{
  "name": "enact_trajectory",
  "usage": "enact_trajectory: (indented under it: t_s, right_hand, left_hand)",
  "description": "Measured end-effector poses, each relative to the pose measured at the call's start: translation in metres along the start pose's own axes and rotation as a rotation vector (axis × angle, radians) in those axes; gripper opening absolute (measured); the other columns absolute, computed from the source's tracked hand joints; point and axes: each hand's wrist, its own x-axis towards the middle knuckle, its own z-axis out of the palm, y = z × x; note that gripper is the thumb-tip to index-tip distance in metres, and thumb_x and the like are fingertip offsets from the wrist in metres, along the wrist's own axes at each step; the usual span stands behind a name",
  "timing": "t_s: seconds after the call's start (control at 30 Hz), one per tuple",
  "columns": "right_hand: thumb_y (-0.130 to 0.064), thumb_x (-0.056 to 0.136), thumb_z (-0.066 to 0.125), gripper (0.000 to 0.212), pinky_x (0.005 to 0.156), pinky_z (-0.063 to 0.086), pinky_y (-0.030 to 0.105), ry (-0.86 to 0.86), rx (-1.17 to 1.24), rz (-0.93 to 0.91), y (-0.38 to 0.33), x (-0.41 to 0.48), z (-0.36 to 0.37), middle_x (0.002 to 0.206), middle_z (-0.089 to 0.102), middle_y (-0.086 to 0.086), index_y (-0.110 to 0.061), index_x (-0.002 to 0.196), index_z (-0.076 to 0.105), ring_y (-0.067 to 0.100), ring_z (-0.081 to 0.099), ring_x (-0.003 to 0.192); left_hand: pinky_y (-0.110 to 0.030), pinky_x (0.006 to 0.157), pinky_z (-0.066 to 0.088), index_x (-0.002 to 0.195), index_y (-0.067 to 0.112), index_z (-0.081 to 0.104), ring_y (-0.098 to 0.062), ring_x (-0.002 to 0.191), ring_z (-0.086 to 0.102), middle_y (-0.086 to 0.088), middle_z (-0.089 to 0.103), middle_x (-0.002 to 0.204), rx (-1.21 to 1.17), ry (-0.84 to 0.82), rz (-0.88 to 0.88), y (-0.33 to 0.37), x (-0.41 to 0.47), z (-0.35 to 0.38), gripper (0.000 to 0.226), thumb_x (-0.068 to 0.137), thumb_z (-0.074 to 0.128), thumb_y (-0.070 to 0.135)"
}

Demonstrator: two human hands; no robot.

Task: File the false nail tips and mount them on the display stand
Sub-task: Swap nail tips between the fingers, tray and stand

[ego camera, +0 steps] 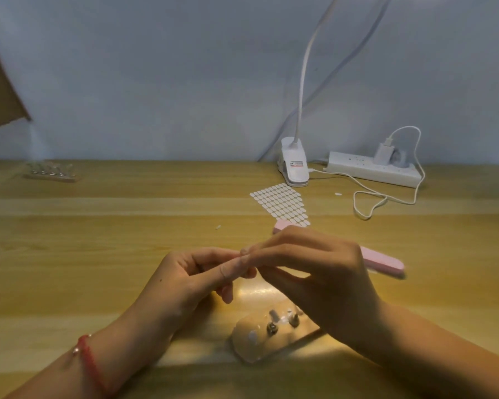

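Display stand (260, 338) sits nearest me on the table (98, 226), just under my wrists, its small pegs upright with a few pale bits on them that I cannot identify. Above it my left hand (193, 280) and right hand (314, 272) meet at the fingertips, both sets of fingers drawn in toward one spot. Whatever lies between them is too small to make out, so I cannot tell whether either hand truly grips anything. I judge it to be a nail tip or a sticky tab, which would put me at the mounting step rather than filing. Behind my right hand the pink file (383, 262) lies flat on the table, untouched. Farther back is the sheet of white tabs (281, 204), then the clip lamp (294, 168) and power strip (369, 169) by the wall. The next move calls for a careful press onto one peg, without knocking the stand
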Motion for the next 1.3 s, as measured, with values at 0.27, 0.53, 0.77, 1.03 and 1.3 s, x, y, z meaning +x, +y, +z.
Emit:
enact_trajectory:
  t_s: [0.27,0.53,0.77,1.03,1.3]
  right_hand:
    - [0.002,0.082,0.071,0.028,0.076,0.051,0.031,-0.068,-0.023,-0.024,-0.002,-0.003,0.008,0.101,0.066,0.009,-0.009,0.108,0.073,0.018,0.063,0.093]
    - [-0.003,0.089,0.066,0.031,0.077,0.052,0.033,-0.033,-0.068,-0.070,-0.001,-0.005,0.012,0.110,0.061,0.010,-0.011,0.119,0.068,0.019,0.060,0.098]
    - [0.000,0.087,0.069,0.029,0.081,0.053,0.033,-0.060,-0.046,-0.085,0.000,-0.006,0.010,0.108,0.068,0.014,-0.005,0.116,0.068,0.022,0.063,0.099]
    - [0.000,0.087,0.069,0.026,0.077,0.052,0.034,-0.142,-0.090,-0.119,0.002,-0.006,0.006,0.107,0.067,0.014,-0.008,0.111,0.072,0.022,0.061,0.099]
    - [-0.007,0.085,0.072,0.054,0.094,0.050,0.024,-0.059,0.062,0.042,0.003,-0.005,0.004,0.125,0.061,0.003,-0.018,0.134,0.052,0.008,0.057,0.117]
  left_hand:
    - [-0.010,0.052,0.041,0.078,0.019,0.079,-0.007,0.050,0.049,-0.002,0.055,0.051,0.026,0.044,0.006,-0.007,0.001,-0.003,0.020,0.063,0.075,0.031]
    - [-0.027,0.064,0.039,0.069,0.014,0.076,-0.006,0.062,0.055,0.001,0.060,0.062,0.078,0.068,-0.030,-0.009,0.003,-0.006,0.030,0.054,0.081,0.040]
    - [-0.008,0.044,0.035,0.052,-0.001,0.061,-0.004,0.049,0.054,-0.002,0.058,0.053,0.014,0.054,-0.029,-0.006,0.002,0.000,0.024,0.070,0.055,0.013]
    - [-0.031,0.071,0.045,0.076,-0.012,0.062,-0.013,0.074,0.065,-0.014,0.070,0.079,0.028,0.008,-0.091,-0.007,0.002,-0.007,0.036,0.063,0.075,0.019]
    - [-0.014,0.056,0.042,0.069,0.022,0.075,-0.002,0.060,0.053,0.010,0.062,0.064,0.067,-0.015,-0.090,-0.001,0.000,-0.002,0.044,0.049,0.080,0.061]
